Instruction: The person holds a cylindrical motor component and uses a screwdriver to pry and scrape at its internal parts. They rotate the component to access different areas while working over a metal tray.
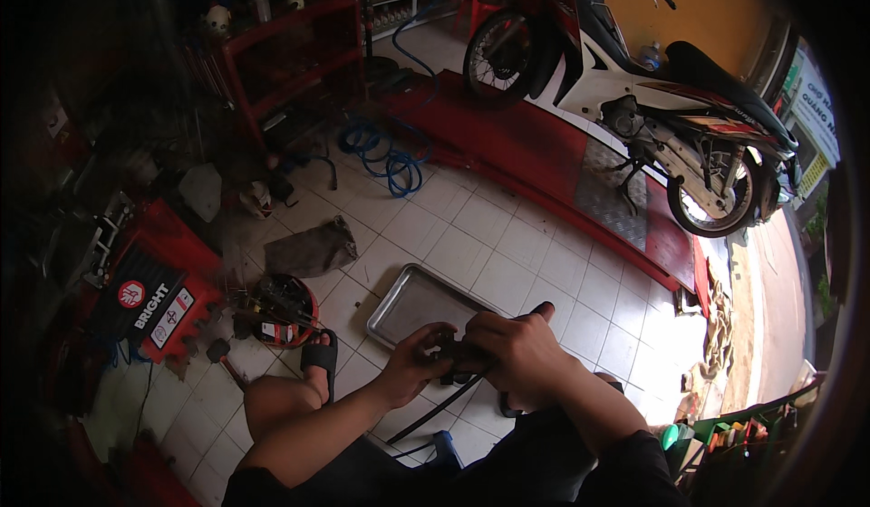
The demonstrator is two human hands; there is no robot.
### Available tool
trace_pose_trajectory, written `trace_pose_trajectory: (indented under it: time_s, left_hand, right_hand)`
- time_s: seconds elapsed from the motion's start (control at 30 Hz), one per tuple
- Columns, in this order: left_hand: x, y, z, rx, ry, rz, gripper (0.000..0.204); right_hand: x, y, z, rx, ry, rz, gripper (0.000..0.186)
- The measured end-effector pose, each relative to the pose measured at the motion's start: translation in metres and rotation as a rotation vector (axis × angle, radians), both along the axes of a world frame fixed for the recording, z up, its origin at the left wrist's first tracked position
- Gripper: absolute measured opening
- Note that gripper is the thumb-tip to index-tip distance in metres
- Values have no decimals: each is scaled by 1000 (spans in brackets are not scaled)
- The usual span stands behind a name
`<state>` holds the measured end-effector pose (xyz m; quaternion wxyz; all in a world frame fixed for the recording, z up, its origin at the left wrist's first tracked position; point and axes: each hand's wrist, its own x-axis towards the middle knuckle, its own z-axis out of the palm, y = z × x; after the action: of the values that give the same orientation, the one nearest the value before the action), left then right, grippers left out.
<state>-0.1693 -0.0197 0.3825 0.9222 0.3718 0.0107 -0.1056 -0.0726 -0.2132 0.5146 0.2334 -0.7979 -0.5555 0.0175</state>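
Both my hands are together above the near edge of a shallow metal tray [388, 305] on the floor. Between them is a small dark part [467, 356], too shadowed to make out its kind. My left hand [417, 365] curls its fingers at the part's left side. My right hand [521, 348] closes over its right side, hiding much of it. A black hose or cable [435, 410] slants down to the left from beneath my hands; whether it joins the part is hidden.
A red and white motorbike [625, 99] stands on a red lift platform [535, 158] ahead. Coiled blue air hose [385, 158] and a dark grey cloth or bag [313, 246] lie on the tiles. At left are a round red tub of tools [308, 303] and a red toolbox [172, 226].
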Motion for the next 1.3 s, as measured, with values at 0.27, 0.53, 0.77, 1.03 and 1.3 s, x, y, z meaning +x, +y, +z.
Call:
trace_pose_trajectory:
  time_s: [0.27,0.53,0.77,1.03,1.3]
  left_hand:
    - [9,-15,-27,151,-129,-34,54]
    - [5,-4,-17,224,-68,84,57]
    - [2,21,0,173,-144,44,65]
    - [-1,17,0,159,-42,16,66]
    - [2,14,4,184,-11,2,66]
  right_hand:
    - [-28,7,-19,81,-48,-105,14]
    - [-27,21,-10,163,-35,-136,19]
    - [-3,13,-23,52,52,-14,35]
    - [-5,3,-25,46,27,2,38]
    - [2,-2,-35,-20,45,59,36]
